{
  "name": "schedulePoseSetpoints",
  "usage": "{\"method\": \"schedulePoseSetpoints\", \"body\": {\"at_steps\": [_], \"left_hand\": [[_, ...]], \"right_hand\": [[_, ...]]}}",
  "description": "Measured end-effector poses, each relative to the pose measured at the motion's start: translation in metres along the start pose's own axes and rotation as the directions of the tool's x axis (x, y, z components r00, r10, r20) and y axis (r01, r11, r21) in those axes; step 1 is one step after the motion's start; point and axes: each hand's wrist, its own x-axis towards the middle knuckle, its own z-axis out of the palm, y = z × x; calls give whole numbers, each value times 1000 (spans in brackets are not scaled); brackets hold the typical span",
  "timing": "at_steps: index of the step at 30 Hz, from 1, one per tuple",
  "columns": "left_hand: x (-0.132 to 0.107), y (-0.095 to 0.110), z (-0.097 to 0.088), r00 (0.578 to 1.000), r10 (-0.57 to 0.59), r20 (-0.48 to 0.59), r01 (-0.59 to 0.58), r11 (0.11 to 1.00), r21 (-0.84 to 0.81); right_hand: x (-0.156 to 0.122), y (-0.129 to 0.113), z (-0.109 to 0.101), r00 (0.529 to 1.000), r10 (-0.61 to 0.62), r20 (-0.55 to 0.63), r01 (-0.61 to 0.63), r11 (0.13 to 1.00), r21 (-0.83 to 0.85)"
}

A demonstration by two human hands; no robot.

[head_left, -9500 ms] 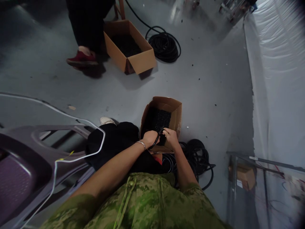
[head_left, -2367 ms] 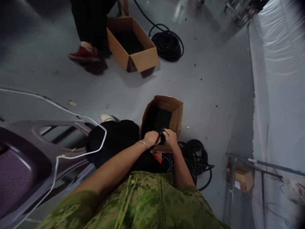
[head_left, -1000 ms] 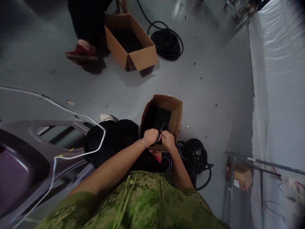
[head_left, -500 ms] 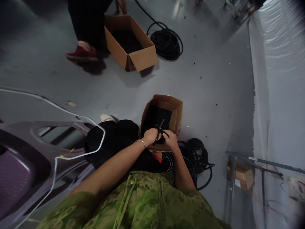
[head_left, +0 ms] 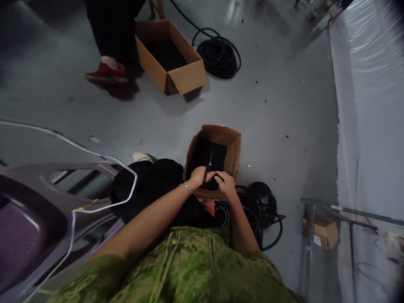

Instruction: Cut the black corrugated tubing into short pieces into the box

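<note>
My left hand (head_left: pixel 198 176) is closed around scissors (head_left: pixel 207 169) with black handles, their blades pointing away from me over a cardboard box (head_left: pixel 234 158). Small black pieces (head_left: pixel 218 153) cover the bottom of that box. Close beside it, my right hand (head_left: pixel 226 184) has its fingers pinched on a small dark piece (head_left: pixel 216 175), whose exact kind is hard to make out. The fingertips of both hands nearly meet above the near side of the box.
Black hose or cable (head_left: pixel 260 200) lies coiled right of my box. Ahead are another carton (head_left: pixel 189 78) with dark contents, a second black coil (head_left: pixel 219 59) and a person's red shoe (head_left: pixel 106 75). A purple-grey chair (head_left: pixel 41 189) stands left; a metal frame (head_left: pixel 311 244) stands right.
The scissors have turned more upright and shifted slightly left, away from the right fingers. My hands have come fingertip to fingertip around the dark piece.
</note>
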Motion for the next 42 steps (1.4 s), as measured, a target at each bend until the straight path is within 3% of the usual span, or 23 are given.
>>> {"method": "schedulePoseSetpoints", "body": {"at_steps": [17, 29, 33, 37, 39, 42], "left_hand": [[-6, 7, -7, 1000, -21, -9, 21, 997, 71], [0, 4, -1, 998, -53, -18, 53, 999, -2], [0, 4, 3, 987, -151, 54, 159, 967, -197], [-1, 6, 4, 943, -299, 149, 332, 787, -519], [-1, 6, 3, 936, -311, 162, 346, 749, -564], [1, 4, 5, 953, -259, 155, 301, 796, -525]], "right_hand": [[-6, 7, 0, 1000, -24, 14, 24, 999, 21], [-6, 19, -3, 1000, 26, -13, -26, 998, -64], [-5, 19, -3, 999, 45, -26, -47, 997, -63], [-3, 19, 0, 997, 63, -38, -66, 995, -69], [-3, 20, 1, 997, 72, -40, -74, 995, -65], [-2, 21, 1, 995, 82, -53, -84, 995, -45]]}}
